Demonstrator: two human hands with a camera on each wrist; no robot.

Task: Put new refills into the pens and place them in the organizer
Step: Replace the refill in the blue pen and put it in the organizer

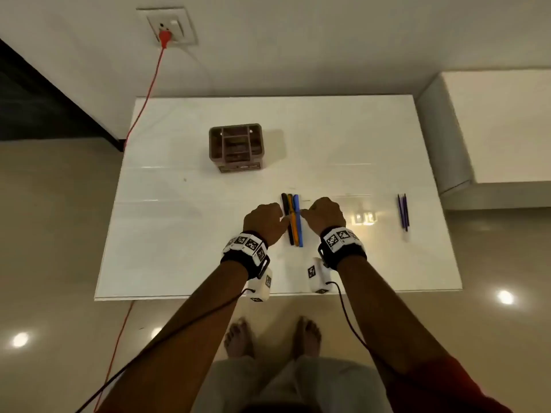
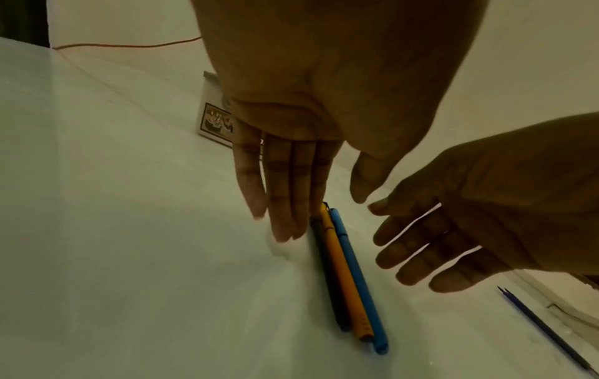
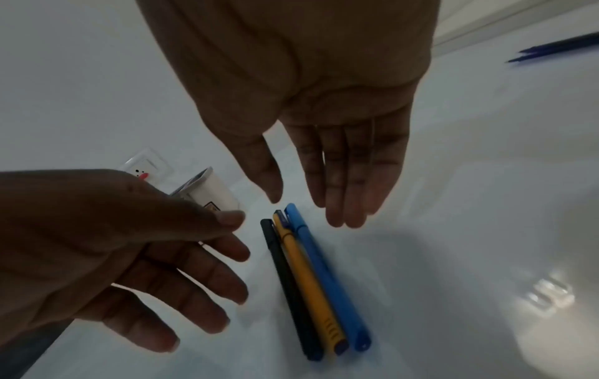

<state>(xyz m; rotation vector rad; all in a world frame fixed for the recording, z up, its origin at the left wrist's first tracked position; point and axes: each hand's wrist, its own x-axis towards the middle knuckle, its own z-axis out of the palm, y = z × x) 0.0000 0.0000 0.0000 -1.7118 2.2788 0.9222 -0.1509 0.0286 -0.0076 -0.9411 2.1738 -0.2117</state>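
Observation:
Three pens lie side by side on the white table [image 1: 179, 234]: black [image 1: 286, 216], orange [image 1: 294, 225] and blue [image 1: 298, 225]. My left hand [image 1: 264, 220] hovers just left of them and my right hand [image 1: 325, 214] just right. In the left wrist view the left hand's fingers [image 2: 285, 195] point straight down beside the black pen [image 2: 330, 282]. The right wrist view shows the right hand's fingers [image 3: 347, 179] straight above the blue pen [image 3: 327, 271]. Neither hand holds anything. The dark blue refills [image 1: 403, 211] lie far right. The brown organizer [image 1: 235, 147] stands behind.
A red cable [image 1: 146, 93] runs from a wall socket [image 1: 167, 25] down past the table's left edge. A white cabinet [image 1: 492, 129] stands at the right. The table's front edge is near my wrists. Bare feet [image 1: 271, 338] show on the glossy floor.

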